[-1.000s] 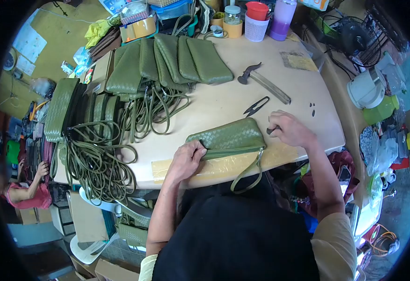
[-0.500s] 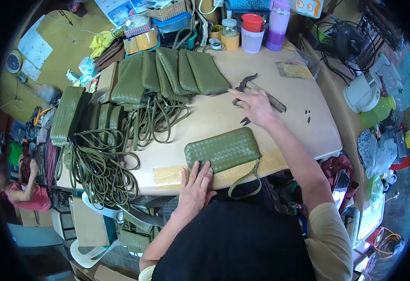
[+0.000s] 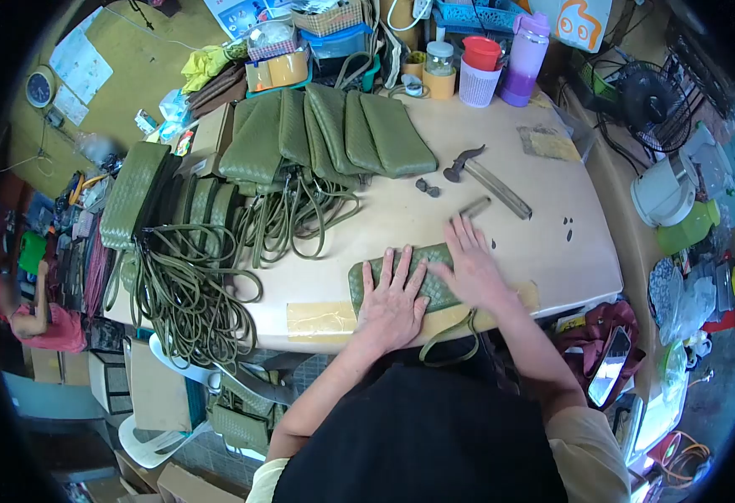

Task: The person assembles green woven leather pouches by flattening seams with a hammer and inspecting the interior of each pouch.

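A green woven wristlet pouch (image 3: 431, 286) lies flat near the table's front edge, its strap (image 3: 451, 356) hanging over that edge. My left hand (image 3: 392, 302) rests on the pouch's left half, palm down with fingers spread. On its right end lies my right hand (image 3: 478, 272), open, fingers stretched toward the far side. Just beyond those fingertips is a small slim tool (image 3: 471, 208), too blurred to name. Farther back are a dark hooked tool (image 3: 463, 164), a long metal bar (image 3: 499, 191) and small dark pieces (image 3: 427, 188).
Stacked green pouches (image 3: 325, 134) fill the table's back left, with more pouches (image 3: 137, 197) and a tangle of straps (image 3: 191, 293) at the left. Cups and a purple bottle (image 3: 525, 63) line the back. A fan (image 3: 648, 92) stands right. Another person (image 3: 49, 327) is far left.
My right hand has come back from the tools onto the pouch. My left hand has slid from the pouch's near edge farther onto it. The view has shifted slightly.
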Demonstrator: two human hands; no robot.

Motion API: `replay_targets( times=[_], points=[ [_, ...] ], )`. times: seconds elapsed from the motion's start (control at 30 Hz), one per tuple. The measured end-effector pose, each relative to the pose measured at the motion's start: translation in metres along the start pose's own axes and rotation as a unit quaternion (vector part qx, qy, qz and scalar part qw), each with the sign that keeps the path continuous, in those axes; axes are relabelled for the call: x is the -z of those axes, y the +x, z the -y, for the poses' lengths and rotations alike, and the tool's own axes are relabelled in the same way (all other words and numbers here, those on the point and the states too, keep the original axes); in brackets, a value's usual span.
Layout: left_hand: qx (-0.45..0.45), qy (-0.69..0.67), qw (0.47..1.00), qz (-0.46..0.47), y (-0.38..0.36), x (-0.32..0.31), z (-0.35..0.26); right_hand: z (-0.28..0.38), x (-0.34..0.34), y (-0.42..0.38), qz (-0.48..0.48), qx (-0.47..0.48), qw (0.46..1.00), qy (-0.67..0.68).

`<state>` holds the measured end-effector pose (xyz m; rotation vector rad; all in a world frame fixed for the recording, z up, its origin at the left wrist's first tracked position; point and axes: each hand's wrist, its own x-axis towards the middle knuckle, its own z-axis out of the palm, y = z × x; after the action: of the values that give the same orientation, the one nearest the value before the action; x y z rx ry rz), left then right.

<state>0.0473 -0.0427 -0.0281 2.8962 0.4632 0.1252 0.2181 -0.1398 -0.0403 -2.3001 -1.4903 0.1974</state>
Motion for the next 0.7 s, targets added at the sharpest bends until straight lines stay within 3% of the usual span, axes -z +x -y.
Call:
replay_targets(
  times=[0.17, 0.2, 0.23, 0.4, 0.57, 0.6, 0.63, 0.7],
  points=[
    [0.001, 0.002, 1.0, 0.003, -0.003, -0.001, 0.001, 0.027, 0.004, 0.01, -0.023, 0.012, 0.996, -0.084],
    [-0.001, 0.003, 1.0, 0.001, -0.006, 0.0, 0.003, 0.034, 0.007, -0.003, 0.039, 0.042, 0.995, -0.078],
    [0.031, -0.029, 0.999, -0.01, -0.01, 0.0, 0.007, 0.038, 0.008, -0.013, 0.102, 0.071, 0.99, -0.071],
    [0.132, -0.092, 0.987, -0.01, -0.053, 0.011, 0.045, 0.021, 0.011, -0.052, 0.076, 0.036, 0.995, -0.062],
    [0.188, 0.043, 0.981, 0.036, -0.083, 0.019, 0.054, 0.031, 0.024, -0.086, 0.104, 0.019, 0.99, -0.089],
    [0.18, 0.06, 0.981, -0.036, -0.088, 0.019, 0.05, 0.031, 0.027, -0.088, 0.109, 0.025, 0.99, -0.087],
    [0.187, 0.064, 0.98, -0.034, -0.09, 0.023, 0.048, 0.032, 0.028, -0.088, 0.097, 0.026, 0.992, -0.073],
    [0.243, -0.239, 0.938, -0.064, -0.087, 0.035, 0.046, 0.026, 0.027, -0.085, 0.084, 0.037, 0.994, -0.057]
  ],
)
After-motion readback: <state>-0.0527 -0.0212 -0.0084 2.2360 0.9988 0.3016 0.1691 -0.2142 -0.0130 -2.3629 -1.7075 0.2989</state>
